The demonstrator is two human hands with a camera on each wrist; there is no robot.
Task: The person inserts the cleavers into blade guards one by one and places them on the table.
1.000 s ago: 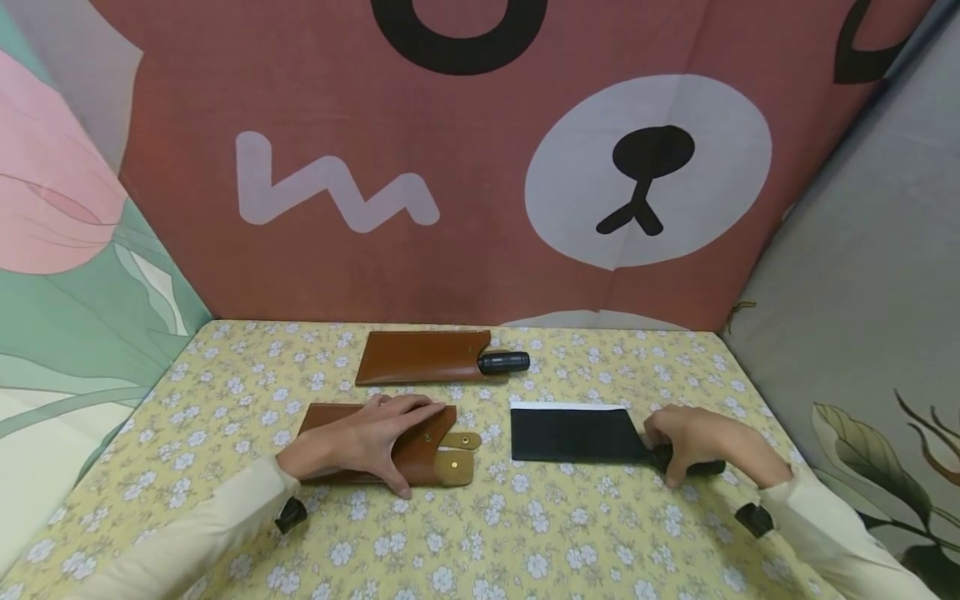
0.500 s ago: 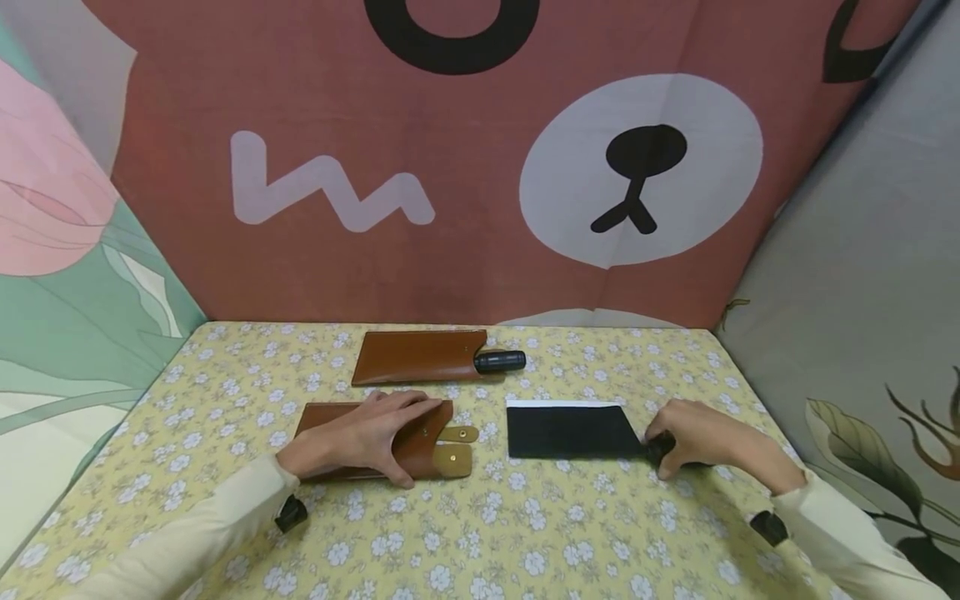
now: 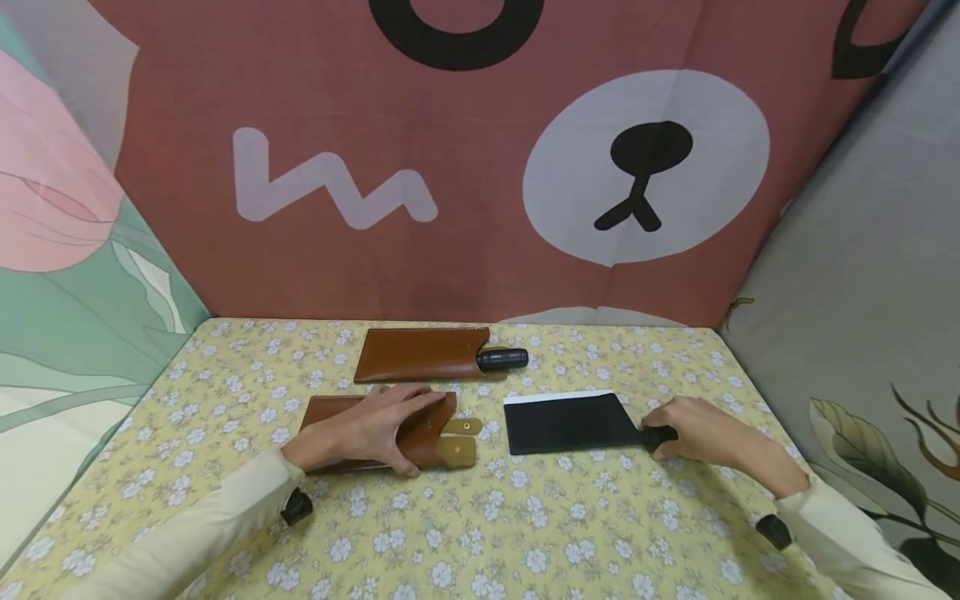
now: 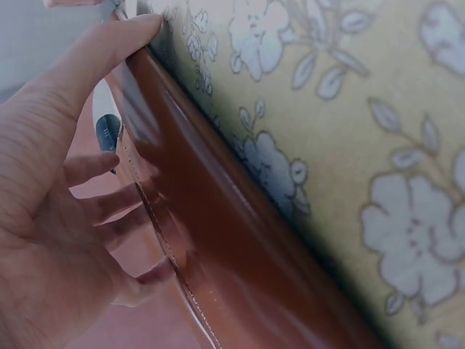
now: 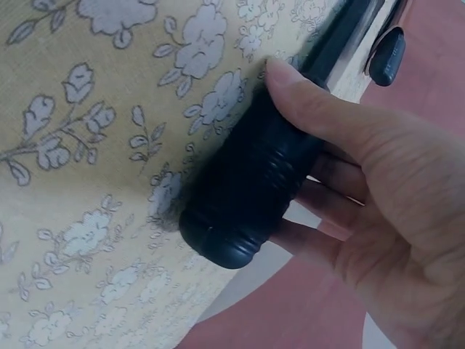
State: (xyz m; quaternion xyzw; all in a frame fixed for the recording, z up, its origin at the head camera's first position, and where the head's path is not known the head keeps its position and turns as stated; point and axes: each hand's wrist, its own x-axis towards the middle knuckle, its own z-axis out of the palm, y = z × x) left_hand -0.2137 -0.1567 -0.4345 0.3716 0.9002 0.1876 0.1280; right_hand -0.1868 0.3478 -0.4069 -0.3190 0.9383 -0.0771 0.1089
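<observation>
A cleaver with a black blade (image 3: 566,425) and a pale edge lies to the right of centre in the head view. My right hand (image 3: 697,429) grips its black handle (image 5: 251,171), thumb on one side and fingers on the other. At the left, my left hand (image 3: 367,427) spans a brown leather sheath (image 3: 425,435), holding it across its width. Its thumb lies along the near edge and its fingers reach the far edge. The sheath's mouth faces right, with two tan snap straps (image 3: 456,452) extending from it.
Behind the left hand lies a second brown sheath (image 3: 420,354), a black handle (image 3: 502,359) sticking out of its right end. A yellow floral cloth (image 3: 487,533) covers the table. Printed fabric walls (image 3: 480,275) stand at the back and both sides.
My right hand has closed further round the cleaver's handle, and the handle end is raised. The blade has turned slightly. My left hand stays on the sheath.
</observation>
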